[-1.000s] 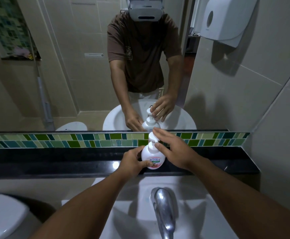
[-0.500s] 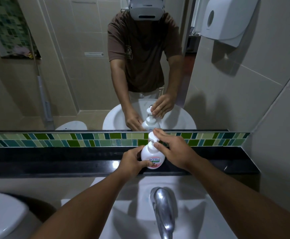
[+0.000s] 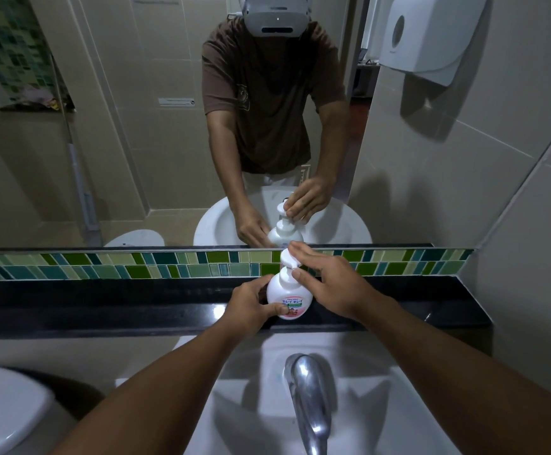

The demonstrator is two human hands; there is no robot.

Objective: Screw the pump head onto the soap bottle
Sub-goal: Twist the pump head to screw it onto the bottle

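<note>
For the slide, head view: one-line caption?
Left hand steadies soap bottle on black ledge; right hand pinches pump head.

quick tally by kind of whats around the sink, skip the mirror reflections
soap bottle with pump head, on the black ledge: 1
hands: 2, left hand on the bottle body, right hand at the pump head
faucet: 1
sink basin: 1
wall dispenser: 1
total: 6

Upright white soap bottle [image 3: 287,298], pump head [image 3: 288,258] atop
</note>
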